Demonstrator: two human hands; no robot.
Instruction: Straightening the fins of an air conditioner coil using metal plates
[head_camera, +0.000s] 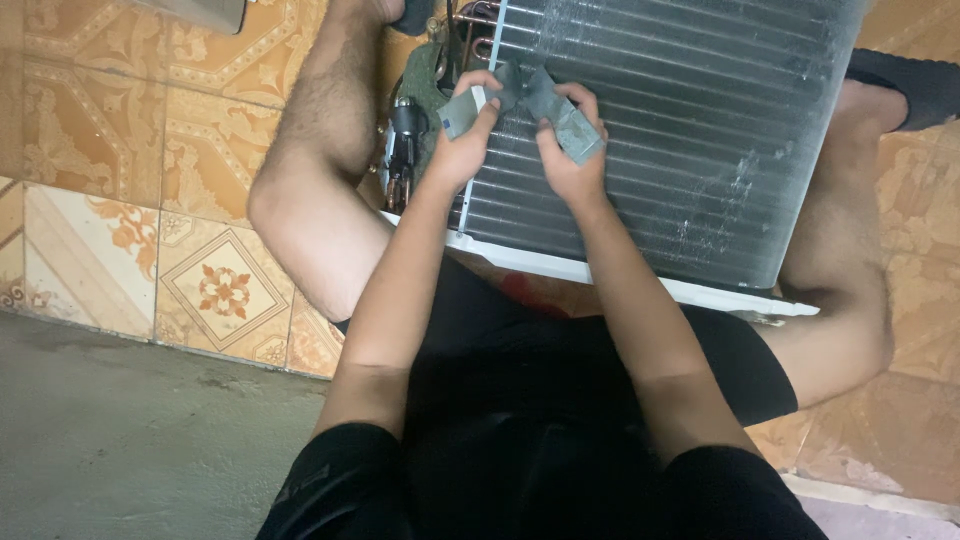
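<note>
One finned coil unit (690, 130) lies between the person's knees on the patterned tile floor (130, 150). Above its left end, left hand (462, 150) and right hand (568, 160) pinch a grey foam strip (520, 95), stretched taut, seemingly for handling. Copper pipes (470, 30) crowd that end.

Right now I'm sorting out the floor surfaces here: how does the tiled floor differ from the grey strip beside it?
The tiled floor is orange and cream with floral and geometric patterns and visible joints; the grey strip is plain, unpatterned and jointless. The tiles look smooth and slightly glossy; the strip looks rough, matte and stained. The finned coil unit rests on the tiles, not on the strip. Both are hard, flat floor surfaces.
</note>
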